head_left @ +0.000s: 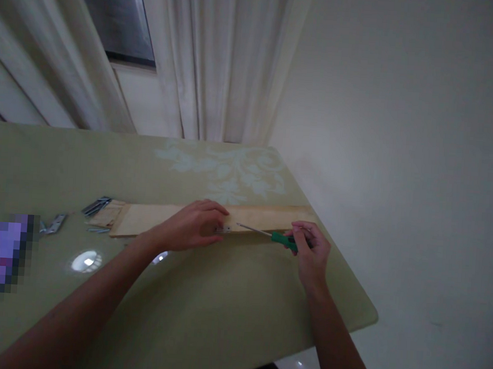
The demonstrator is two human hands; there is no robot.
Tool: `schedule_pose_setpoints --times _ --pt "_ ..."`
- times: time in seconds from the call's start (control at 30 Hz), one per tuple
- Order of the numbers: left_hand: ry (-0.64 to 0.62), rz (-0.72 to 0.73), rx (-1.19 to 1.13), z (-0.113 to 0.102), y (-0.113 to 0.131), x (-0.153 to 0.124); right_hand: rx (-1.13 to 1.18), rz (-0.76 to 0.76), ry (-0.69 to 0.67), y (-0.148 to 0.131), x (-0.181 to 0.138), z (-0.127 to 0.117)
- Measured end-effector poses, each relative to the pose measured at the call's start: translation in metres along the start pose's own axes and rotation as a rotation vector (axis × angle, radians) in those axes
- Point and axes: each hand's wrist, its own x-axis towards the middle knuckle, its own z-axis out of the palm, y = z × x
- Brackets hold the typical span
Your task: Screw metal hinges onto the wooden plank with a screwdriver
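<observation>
A long pale wooden board (265, 213) lies flat across the table. Near its front edge sits a small metal plate with holes (227, 229). My left hand (196, 226) rests over the board, its curved thumb and fingers closed about the plate, whose left part they hide. In my right hand (312, 250) is a screwdriver (284, 240) with a green handle, held from the right. Its thin shaft points left, and the tip is just right of the plate, apart from it. I cannot tell whether the tip touches the board.
Several screws (97, 205) lie on and around a short wood piece (106, 215) by the board's left end. Farther left are another metal plate (56, 224) and a blurred purple object (0, 253). Curtains (237, 56) hang behind the table (222, 311); a wall (419, 161) stands right.
</observation>
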Motion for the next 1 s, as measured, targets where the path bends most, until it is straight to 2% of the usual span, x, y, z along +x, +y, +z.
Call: schedule_pose_setpoints --times 0.1,0.27,0.4,0.57,0.8,1.0 --pt "-0.049 0.01 -0.01 0.001 0.003 -0.001 -0.001 0.001 0.013 0.001 0.0 0.0" --pt "-0.061 0.034 0.245 0.008 0.002 0.0 0.0 -0.001 0.018 0.0 -0.001 0.0" --pt "-0.074 0.078 0.292 0.009 0.002 0.0 -0.007 0.007 0.016 -0.002 -0.002 0.0" --pt "-0.079 0.095 0.22 -0.001 0.008 0.0 0.002 0.004 0.023 0.0 -0.002 -0.001" --pt "0.012 -0.023 0.128 -0.002 -0.001 0.002 0.012 0.002 0.024 0.002 -0.001 -0.002" --pt "-0.076 -0.01 0.007 -0.003 0.005 0.001 0.007 0.009 0.032 0.002 0.0 -0.001"
